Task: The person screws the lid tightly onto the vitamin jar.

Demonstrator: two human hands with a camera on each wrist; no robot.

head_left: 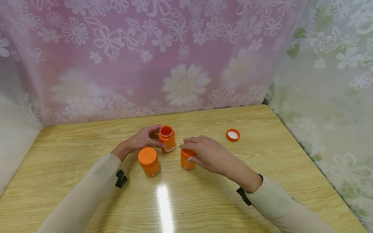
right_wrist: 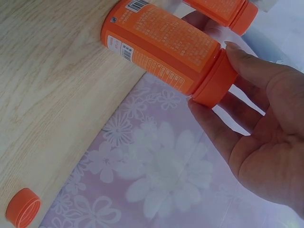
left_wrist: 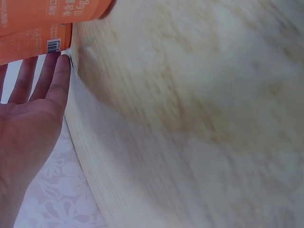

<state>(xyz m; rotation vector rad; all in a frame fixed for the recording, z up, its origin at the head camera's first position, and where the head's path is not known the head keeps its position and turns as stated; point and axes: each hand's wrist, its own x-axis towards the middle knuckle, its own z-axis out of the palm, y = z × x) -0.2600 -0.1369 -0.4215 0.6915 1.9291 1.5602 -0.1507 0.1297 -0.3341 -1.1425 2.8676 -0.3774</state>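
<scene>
In the head view, an uncapped orange plastic bottle (head_left: pixel 168 142) stands upright, its round mouth facing up. My left hand (head_left: pixel 141 139) holds it from the left, thumb at the front and fingers toward the back. Just nearer to me is a capped orange bottle (head_left: pixel 149 163), beside the left wrist. To the right, my right hand (head_left: pixel 207 153) grips the lid (right_wrist: pixel 219 78) of another orange bottle (head_left: pixel 187 162) from above. In the right wrist view, thumb and fingers lie on opposite sides of that lid, and the bottle's printed label shows.
A loose orange lid (head_left: pixel 232 135) with a white inside lies on the wooden table (head_left: pixel 276 155), right of the bottles. A pink flowered curtain (head_left: pixel 186 81) hangs along the back edge. Pale flowered cloth (head_left: pixel 329 129) borders the right side.
</scene>
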